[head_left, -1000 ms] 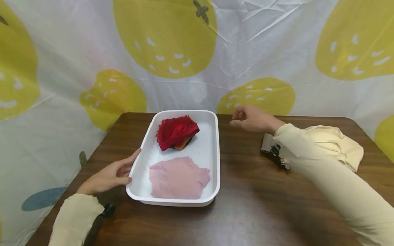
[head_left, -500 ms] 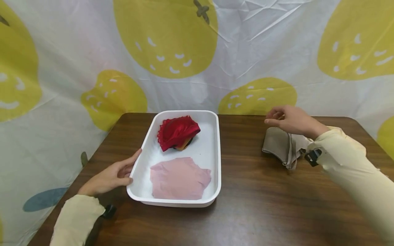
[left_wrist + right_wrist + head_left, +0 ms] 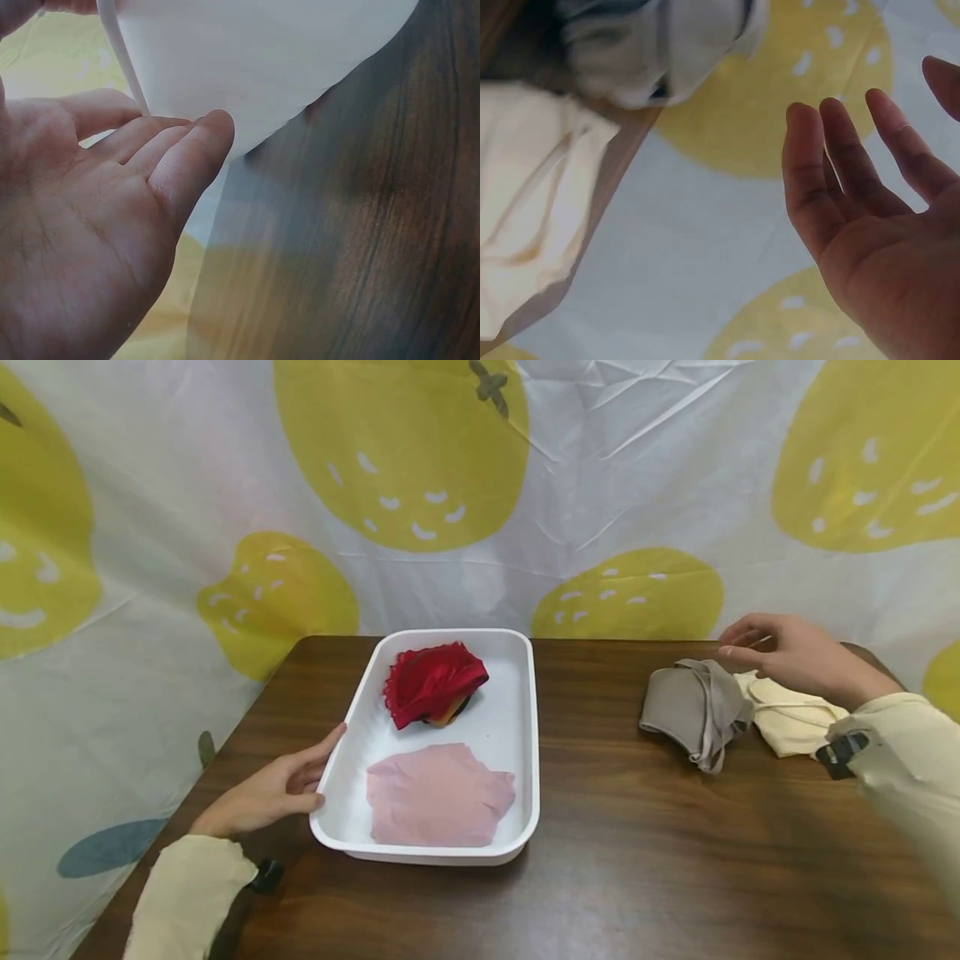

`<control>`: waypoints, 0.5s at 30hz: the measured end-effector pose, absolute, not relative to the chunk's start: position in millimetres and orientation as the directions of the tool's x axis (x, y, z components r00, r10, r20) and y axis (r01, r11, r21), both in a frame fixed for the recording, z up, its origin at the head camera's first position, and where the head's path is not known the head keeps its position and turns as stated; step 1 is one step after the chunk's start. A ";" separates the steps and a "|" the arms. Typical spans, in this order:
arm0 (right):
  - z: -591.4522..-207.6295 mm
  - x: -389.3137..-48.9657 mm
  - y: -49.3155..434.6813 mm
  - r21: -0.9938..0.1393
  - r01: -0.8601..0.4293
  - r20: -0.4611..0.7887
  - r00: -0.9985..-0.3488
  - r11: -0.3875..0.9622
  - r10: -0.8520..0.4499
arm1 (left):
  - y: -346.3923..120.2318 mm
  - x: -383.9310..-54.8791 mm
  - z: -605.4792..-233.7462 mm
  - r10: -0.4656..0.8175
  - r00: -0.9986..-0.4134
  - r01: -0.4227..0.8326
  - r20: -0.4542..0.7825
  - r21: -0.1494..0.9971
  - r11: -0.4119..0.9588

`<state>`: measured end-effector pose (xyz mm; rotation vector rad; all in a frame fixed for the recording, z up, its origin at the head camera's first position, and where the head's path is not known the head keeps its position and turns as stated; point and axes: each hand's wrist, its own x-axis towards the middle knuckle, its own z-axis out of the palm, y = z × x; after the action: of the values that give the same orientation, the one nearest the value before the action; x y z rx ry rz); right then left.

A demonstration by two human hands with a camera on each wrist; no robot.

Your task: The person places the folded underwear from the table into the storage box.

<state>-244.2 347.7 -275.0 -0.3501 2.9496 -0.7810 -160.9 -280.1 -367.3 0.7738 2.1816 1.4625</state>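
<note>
My left hand [image 3: 266, 789] rests against the left side of a white plastic tray [image 3: 528, 777]. In the left wrist view its nearly straight fingers [image 3: 191, 161] touch the tray's outer wall, under the rim. Inside the tray, a crumpled red lace-edged garment [image 3: 435, 681] lies at the far end, over something orange and black. A pink garment [image 3: 442, 793] is spread flat at the near end. My right hand [image 3: 810, 656], fingers loosely bent and holding nothing, hovers above a cream garment [image 3: 795, 718]. Beside that, to its left, sits a folded taupe garment with straps [image 3: 686, 706].
A dark brown wooden table [image 3: 600, 877] bears everything. Behind its far edge hangs a white cloth [image 3: 450, 585] printed with yellow fruit. Black straps [image 3: 842, 753] circle the wrists over cream sleeves.
My right hand has moved rightward from beside the tray, passing over the taupe garment to above the cream one. Its sleeve has uncovered the taupe garment. The left hand and tray stay put.
</note>
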 end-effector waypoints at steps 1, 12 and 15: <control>-276.5 -244.0 353.8 -0.488 -0.196 -0.007 -0.974 0.851 -0.228 | -280.0 -160.9 -367.3 0.639 -0.768 0.226 -0.024 0.925 0.307; -306.5 -245.7 416.2 -0.521 -0.097 0.040 -0.995 0.848 -0.090 | -280.2 -161.7 -368.9 0.645 -0.764 0.214 -0.021 0.934 0.285; -311.2 -245.1 427.2 -0.510 -0.066 0.039 -0.998 0.858 -0.053 | -280.3 -161.2 -370.6 0.634 -0.773 0.213 -0.023 0.932 0.293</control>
<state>-245.1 427.2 -311.2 -0.0980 3.0505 -0.8391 -161.2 -280.3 -370.6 0.7602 2.1779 1.4789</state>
